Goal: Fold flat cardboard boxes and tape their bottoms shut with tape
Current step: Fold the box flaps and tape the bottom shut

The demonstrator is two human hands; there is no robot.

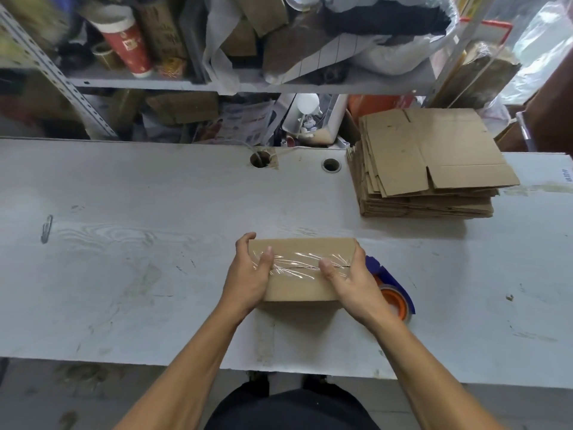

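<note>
Head view: left hand [248,274] and right hand [347,283] both grip the taped box [297,259] on the worktop [124,274], its contents hidden.

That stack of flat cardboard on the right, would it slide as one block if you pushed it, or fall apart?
Probably it would shear apart. The stack of flat boxes already sits fanned, its edges uneven, so nothing seems to bind the sheets. The top sheet likely lifts lightly but bends along its creases. The pale table looks smooth, so the bottom sheets might slide too.
</note>
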